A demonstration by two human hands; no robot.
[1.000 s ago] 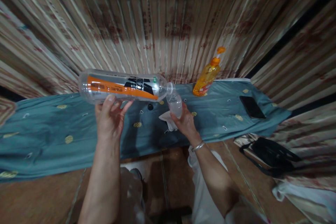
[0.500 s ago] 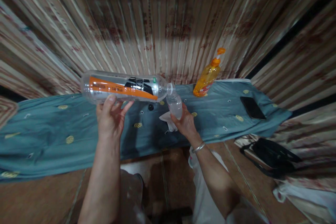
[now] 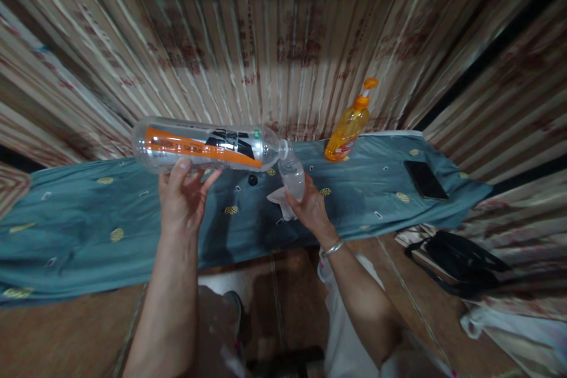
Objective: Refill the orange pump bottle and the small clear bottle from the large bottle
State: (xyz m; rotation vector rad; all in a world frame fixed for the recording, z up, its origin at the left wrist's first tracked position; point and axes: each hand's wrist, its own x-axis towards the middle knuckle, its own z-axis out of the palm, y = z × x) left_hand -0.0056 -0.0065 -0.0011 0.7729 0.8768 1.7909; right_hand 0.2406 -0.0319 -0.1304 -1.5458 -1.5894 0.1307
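Observation:
My left hand [image 3: 183, 192] grips a large clear plastic bottle [image 3: 199, 144] from below, near its base. The bottle lies almost level in the air, with an orange, silver and black label, its mouth pointing right. In my right hand [image 3: 310, 204] is a small clear bottle [image 3: 292, 177], tilted, its mouth against the mouth of the large bottle. The small bottle looks cloudy or whitish inside; whether liquid is flowing I cannot make out. Beneath them a crumpled white tissue or cloth [image 3: 280, 201] and a round black cap [image 3: 252, 180] rest on the teal cloth.
A teal patterned cloth [image 3: 146, 218] covers the long narrow table. Toward the back right stands an orange pump bottle [image 3: 348, 130], with a black phone [image 3: 425, 180] farther right. Pleated curtains [image 3: 266, 29] hang behind. On the right, a black bag [image 3: 456, 260] sits low.
Both bottles and my hands have shifted very slightly left in view, as has the scene a little. My grips and the meeting of the two mouths look the same.

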